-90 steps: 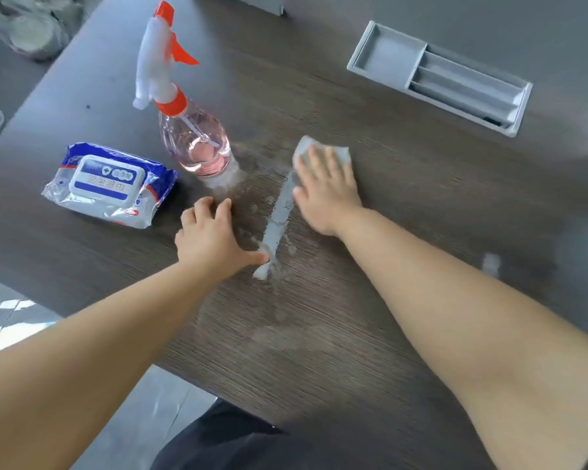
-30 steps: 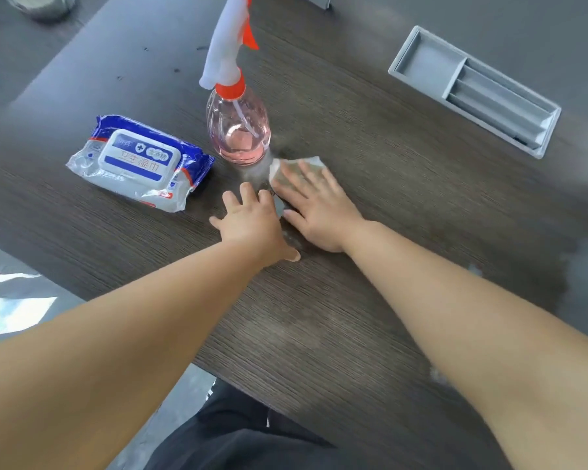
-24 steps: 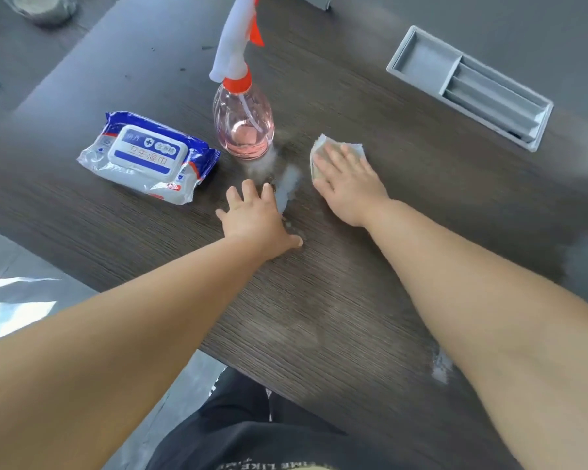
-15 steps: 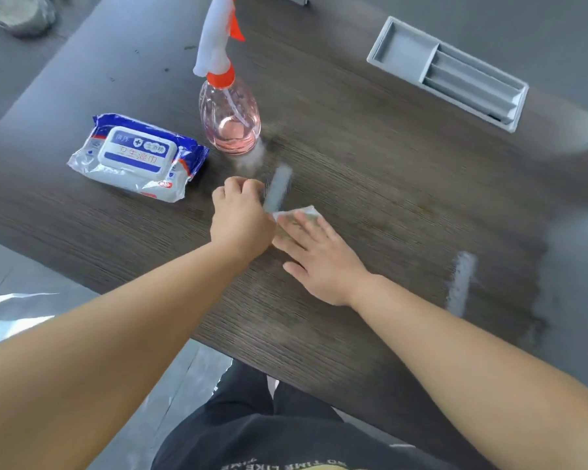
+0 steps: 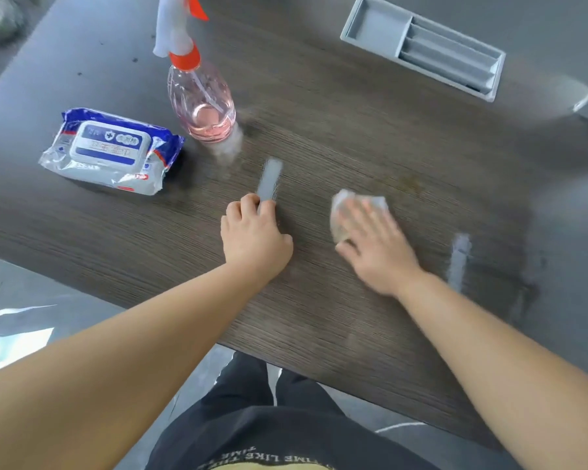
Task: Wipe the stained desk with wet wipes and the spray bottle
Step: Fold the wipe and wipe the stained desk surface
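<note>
Under right hand (image 5: 377,247), wet wipe (image 5: 340,212).

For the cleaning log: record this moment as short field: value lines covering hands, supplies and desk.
right hand: flat, pressing wet wipe on the desk
left hand: curled, resting on desk, holding nothing visible
spray bottle: upright, pink liquid, beyond left hand
wipes pack: lid closed, left of bottle
grey tray: far right
desk state: pale streaks visible
</note>
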{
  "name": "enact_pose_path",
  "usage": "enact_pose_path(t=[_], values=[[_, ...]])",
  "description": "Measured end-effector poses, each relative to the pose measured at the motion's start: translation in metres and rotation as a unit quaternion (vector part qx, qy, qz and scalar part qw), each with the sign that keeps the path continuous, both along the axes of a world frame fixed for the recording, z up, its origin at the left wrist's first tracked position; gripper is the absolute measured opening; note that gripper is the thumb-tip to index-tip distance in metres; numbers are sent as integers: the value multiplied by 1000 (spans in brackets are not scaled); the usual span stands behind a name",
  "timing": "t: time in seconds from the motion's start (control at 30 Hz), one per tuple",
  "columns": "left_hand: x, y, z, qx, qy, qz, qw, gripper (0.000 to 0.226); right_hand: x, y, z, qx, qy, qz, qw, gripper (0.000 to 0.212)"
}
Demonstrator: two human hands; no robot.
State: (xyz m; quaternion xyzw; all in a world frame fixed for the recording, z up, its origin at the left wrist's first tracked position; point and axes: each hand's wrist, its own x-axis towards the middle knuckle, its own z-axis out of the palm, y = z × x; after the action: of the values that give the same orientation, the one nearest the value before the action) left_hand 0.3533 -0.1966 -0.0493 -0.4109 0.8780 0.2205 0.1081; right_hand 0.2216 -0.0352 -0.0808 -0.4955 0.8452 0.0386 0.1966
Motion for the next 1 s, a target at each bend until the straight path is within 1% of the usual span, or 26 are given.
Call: enact_pose_path(t=[0.07,0.1,0.13,0.17,0.2,0.3,0.33,0.37,0.4,0.43,0.5,0.57,0.6,0.63,0.67,0.7,0.77,0.8,0.83,0.87,0.93,1.0], values=[[-2,3,-1,-6,3,7,1000,54,-27,-17,1,26,14,-108,994,63],[-2,4,-1,-7,7,13,1000,53,-29,-30,1,36,18,-143,989,63],[-3,5,-1,-8,10,16,1000,53,-22,-42,1,40,19,-159,986,65],[-3,5,0,-7,11,18,1000,53,-9,-50,1,38,15,-153,987,66],[-4,6,0,-5,9,18,1000,54,8,-53,0,26,8,-125,992,67],[-5,7,0,-5,-2,6,1000,57,50,-18,-2,-1,-13,33,999,67],[-6,9,1,-8,-2,-4,1000,56,50,-1,-3,-4,-15,69,997,66],[-7,11,3,-11,-2,-19,1000,55,42,16,-3,-6,-10,78,997,66],[-9,13,5,-15,-3,-39,999,53,29,29,-4,-2,2,60,998,66],[-11,15,6,-20,-5,-62,998,50,13,37,-3,5,16,18,1000,65],[-15,22,6,-28,-9,-110,994,47,-20,36,1,22,16,-113,993,62],[-19,30,4,-29,-21,-143,989,48,-43,13,3,31,-8,-239,971,60],[-21,32,3,-30,-33,-153,987,49,-47,-2,5,31,-18,-282,959,60],[-23,33,3,-32,-47,-159,986,51,-44,-16,5,31,-23,-302,952,61],[-25,34,3,-34,-61,-164,984,53,-37,-25,5,32,-23,-294,955,61],[-26,33,4,-36,-71,-171,982,56,-25,-28,3,31,-16,-255,966,62],[-27,31,5,-37,-82,-187,978,61,2,-15,2,6,-14,-135,991,64],[-27,30,6,-39,-86,-195,976,63,11,-1,4,-6,-19,-79,997,66],[-27,29,6,-42,-91,-203,974,65,13,15,5,-11,-21,-36,999,68],[-27,29,6,-45,-96,-211,972,67,5,28,7,-12,-21,-16,1000,66],[-27,29,7,-47,-103,-223,968,70,-22,44,9,5,-20,-48,999,58],[-28,31,8,-46,-107,-227,967,71,-52,41,11,39,-20,-129,991,55]])
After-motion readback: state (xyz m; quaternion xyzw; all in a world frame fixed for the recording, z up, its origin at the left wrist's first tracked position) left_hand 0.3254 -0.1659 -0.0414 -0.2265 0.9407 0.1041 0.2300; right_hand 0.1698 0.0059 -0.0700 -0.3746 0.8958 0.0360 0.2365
